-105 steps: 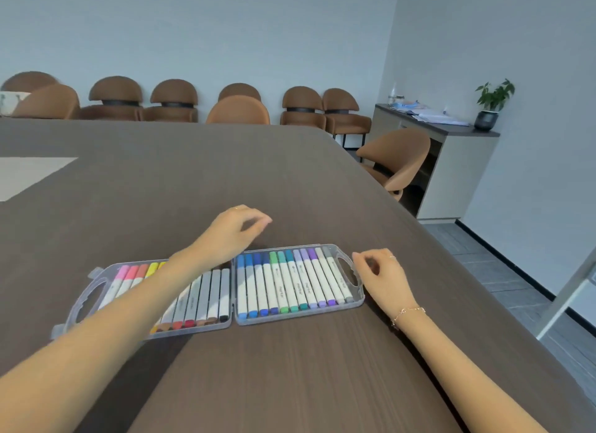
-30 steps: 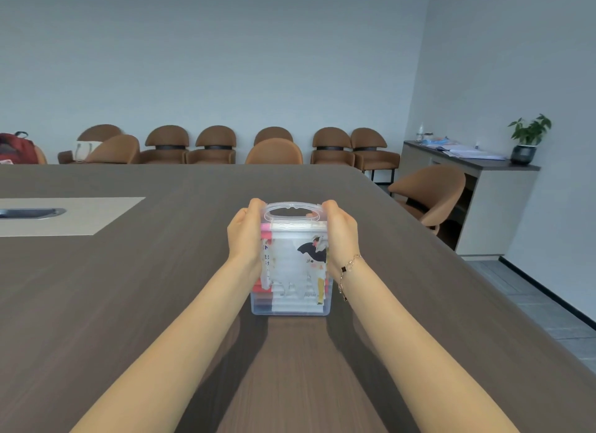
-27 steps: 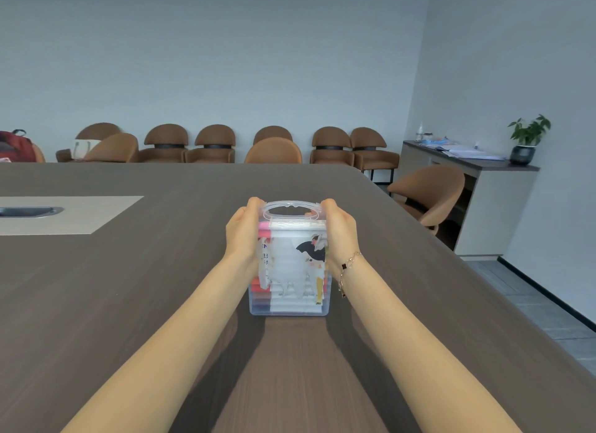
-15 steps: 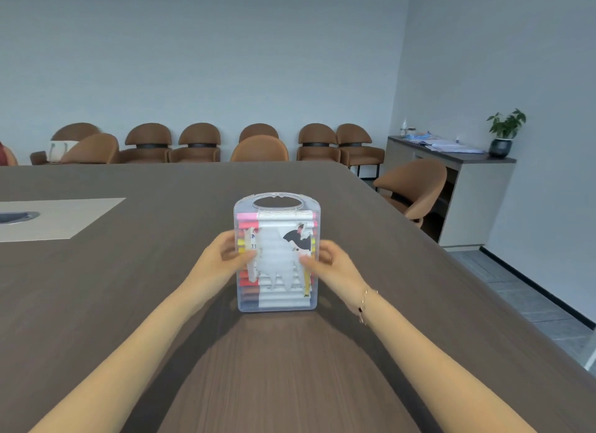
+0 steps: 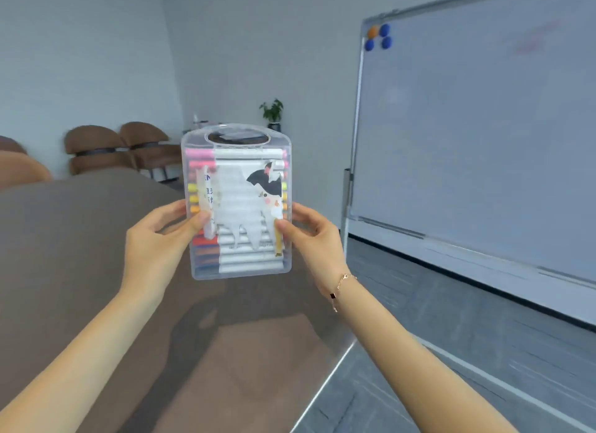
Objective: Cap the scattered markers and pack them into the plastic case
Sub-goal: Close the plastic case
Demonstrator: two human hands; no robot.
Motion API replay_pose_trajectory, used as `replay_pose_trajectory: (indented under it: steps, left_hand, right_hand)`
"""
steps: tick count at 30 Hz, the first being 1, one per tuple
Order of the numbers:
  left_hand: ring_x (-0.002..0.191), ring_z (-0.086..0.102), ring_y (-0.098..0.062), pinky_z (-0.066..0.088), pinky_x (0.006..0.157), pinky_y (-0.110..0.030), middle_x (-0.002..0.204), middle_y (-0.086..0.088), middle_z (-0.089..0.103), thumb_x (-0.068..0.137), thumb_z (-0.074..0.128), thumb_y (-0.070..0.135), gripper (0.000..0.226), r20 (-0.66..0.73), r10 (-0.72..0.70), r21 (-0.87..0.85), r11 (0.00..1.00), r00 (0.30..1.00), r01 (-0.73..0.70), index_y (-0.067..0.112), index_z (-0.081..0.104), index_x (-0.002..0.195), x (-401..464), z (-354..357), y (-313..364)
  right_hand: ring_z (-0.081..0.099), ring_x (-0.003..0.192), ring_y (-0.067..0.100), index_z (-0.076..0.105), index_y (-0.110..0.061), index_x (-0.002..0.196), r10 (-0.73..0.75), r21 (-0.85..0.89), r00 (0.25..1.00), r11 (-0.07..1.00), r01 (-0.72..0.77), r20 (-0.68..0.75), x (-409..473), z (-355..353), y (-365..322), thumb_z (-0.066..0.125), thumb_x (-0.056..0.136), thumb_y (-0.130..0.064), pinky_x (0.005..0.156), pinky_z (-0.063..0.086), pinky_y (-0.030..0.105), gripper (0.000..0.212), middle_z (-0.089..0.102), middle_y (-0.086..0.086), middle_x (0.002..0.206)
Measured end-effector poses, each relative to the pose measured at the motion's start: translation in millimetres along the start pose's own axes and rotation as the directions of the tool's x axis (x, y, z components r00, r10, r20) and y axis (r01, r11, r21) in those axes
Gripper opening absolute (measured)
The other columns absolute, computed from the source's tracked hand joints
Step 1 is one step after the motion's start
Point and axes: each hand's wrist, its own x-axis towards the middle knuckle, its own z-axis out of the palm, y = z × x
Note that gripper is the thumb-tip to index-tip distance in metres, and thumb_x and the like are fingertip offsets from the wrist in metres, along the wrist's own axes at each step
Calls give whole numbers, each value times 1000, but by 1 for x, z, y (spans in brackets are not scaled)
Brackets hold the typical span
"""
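1. Most of both hands' fingers are hiding behind the plastic case (image 5: 237, 207); only the thumbs and a few knuckles are showing in front.
2. A torn, partly peeled label is covering the middle of the case's front, so the marker barrels behind it are hard to make out. The print on the label is too blurred to read.
3. The far edge of the bench (image 5: 80, 239) is blurring, and the chairs (image 5: 106, 148) at the left are cut off by the frame edge.
4. The whiteboard (image 5: 483, 126) at the right is running out of frame; faint red marks on it are not legible. Four round magnets (image 5: 378, 36) are sitting at its top left corner.
5. The case is closed and standing upright in the air above the bench, handle cut-out at the top, held between the two hands.
6. Inside, markers (image 5: 201, 187) are lying stacked crosswise: pink, yellow, orange, red and brown ends at the left side, pale barrels filling the middle.
7. The left hand (image 5: 154, 242) is gripping the case's left edge, thumb pressing on the front, fingers curling behind.
8. The right hand (image 5: 314, 236) is gripping the right edge likewise, thumb on the front; a thin bracelet (image 5: 342, 287) is hanging at the wrist.
9. A potted plant (image 5: 272, 113) is showing behind the case.
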Motion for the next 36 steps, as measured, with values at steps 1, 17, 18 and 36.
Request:
replay_pose_trajectory:
  steps: [1, 17, 18, 36]
  left_hand:
    - [87, 66, 6, 48, 67, -4, 94, 17, 72, 79, 74, 17, 27, 77, -5, -40, 999, 997, 9, 21, 70, 106, -1, 31, 4]
    - [91, 67, -1, 49, 66, -5, 100, 6, 72, 73, 78, 13, 42, 541, -67, -321, 905, 838, 280, 11, 68, 113, -44, 470, -23]
    - [90, 66, -1, 49, 65, -6, 103, 3, 72, 73, 78, 13, 43, 558, -85, -310, 901, 826, 303, 10, 67, 115, -43, 484, -29]
    - [96, 62, 6, 46, 74, -8, 110, 8, 68, 74, 76, 14, 49, 595, -189, -237, 888, 781, 395, 15, 63, 121, -31, 571, -150]
  right_hand:
    - [68, 81, -2, 63, -15, 118, -14, -29, 997, 1000, 12, -77, -4, -30, -9, 70, 84, -13, 69, 49, 8, 35, 69, -8, 105]
    - [69, 82, 3, 67, -28, 98, -60, -158, 783, 986, -49, -619, 3, -403, -18, 74, 79, -11, 80, 50, 23, 26, 73, 2, 100]
    - [69, 81, 3, 67, -25, 102, -47, -164, 781, 984, -71, -622, 10, -416, -11, 74, 80, -12, 77, 50, 21, 27, 73, 3, 101]
    - [65, 101, 17, 65, -21, 106, -41, -113, 736, 992, -49, -676, 66, -482, 105, 73, 79, -5, 71, 52, 14, 33, 68, 1, 104]
